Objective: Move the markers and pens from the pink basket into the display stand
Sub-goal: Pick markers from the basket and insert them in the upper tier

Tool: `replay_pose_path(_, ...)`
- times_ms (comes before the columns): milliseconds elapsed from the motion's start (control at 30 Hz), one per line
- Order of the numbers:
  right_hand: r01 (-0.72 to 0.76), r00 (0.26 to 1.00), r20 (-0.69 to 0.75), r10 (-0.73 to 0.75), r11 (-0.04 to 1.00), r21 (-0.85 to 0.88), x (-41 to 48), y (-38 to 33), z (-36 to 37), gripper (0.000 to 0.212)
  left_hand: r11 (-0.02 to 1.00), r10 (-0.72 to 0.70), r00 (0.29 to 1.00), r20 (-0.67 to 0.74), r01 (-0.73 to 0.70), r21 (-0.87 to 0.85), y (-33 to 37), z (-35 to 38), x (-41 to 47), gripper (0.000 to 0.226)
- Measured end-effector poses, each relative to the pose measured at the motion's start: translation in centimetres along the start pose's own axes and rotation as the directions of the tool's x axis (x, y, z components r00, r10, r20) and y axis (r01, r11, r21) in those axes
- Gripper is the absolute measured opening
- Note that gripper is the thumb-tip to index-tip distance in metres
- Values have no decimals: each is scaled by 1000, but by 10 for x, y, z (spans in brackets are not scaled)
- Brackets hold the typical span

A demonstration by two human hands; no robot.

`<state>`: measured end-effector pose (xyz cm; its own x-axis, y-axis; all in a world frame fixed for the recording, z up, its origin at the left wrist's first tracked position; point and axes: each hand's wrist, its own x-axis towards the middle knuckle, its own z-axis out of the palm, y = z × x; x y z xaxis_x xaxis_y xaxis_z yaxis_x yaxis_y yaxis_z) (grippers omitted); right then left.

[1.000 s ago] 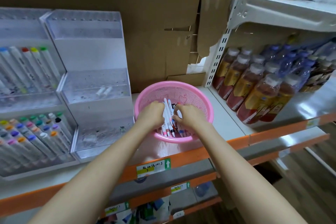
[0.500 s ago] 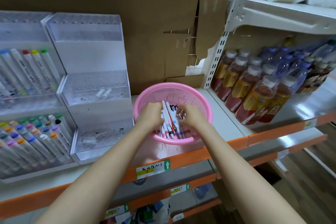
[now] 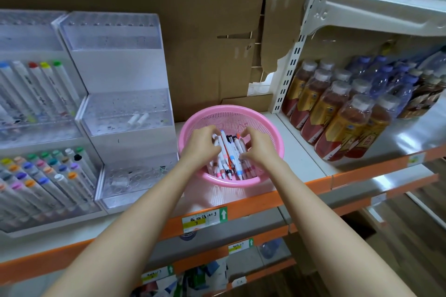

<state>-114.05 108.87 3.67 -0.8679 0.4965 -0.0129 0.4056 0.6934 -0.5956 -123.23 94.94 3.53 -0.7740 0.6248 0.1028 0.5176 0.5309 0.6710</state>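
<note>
Both grips down in basket (image 3: 237,117) at centre: left grip (image 3: 201,146) and right grip (image 3: 259,149) curled round opposite sides of one bundle of pens (image 3: 229,155), bundle not yet lifted clear (tips resting low at basket's 6 o'clock). Barely begun, by the look: whole heap in basket, stand (image 3: 125,72) just beside at 9 o'clock showing only two white pieces (image 3: 138,118) in middle tier and small bits in bottom tier. Left to do, probably: lift, carry to 9 o'clock, slot in, repeat. Underneath, white shelf (image 3: 299,152) with orange edge and price tags (image 3: 204,219). Further at 9 o'clock, rack (image 3: 14,38) packed with coloured markers (image 3: 60,176); at 3 o'clock, rows of bottles (image 3: 337,123); at 12 o'clock, cardboard (image 3: 193,31) as backing; at 5 o'clock, wood floor (image 3: 410,236) below.
</note>
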Motion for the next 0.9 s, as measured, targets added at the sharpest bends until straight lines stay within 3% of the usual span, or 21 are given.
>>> replay_pose_path(233,29,992,-121,-20,997,73,2,3,1,49,968,-38,987,-157,-3,-253,1,-6,-3,48)
replay_pose_path(567,105,980,-191,-46,944,311,-3,-12,-16,48,918,75,967,-245,-163,-361,7,-21,-8,55)
replay_pose_path(900,401,902,-317,-291,837,373,-12,-72,-26,42,905,251,894,-372,-353,-238,26,-72,-28,49)
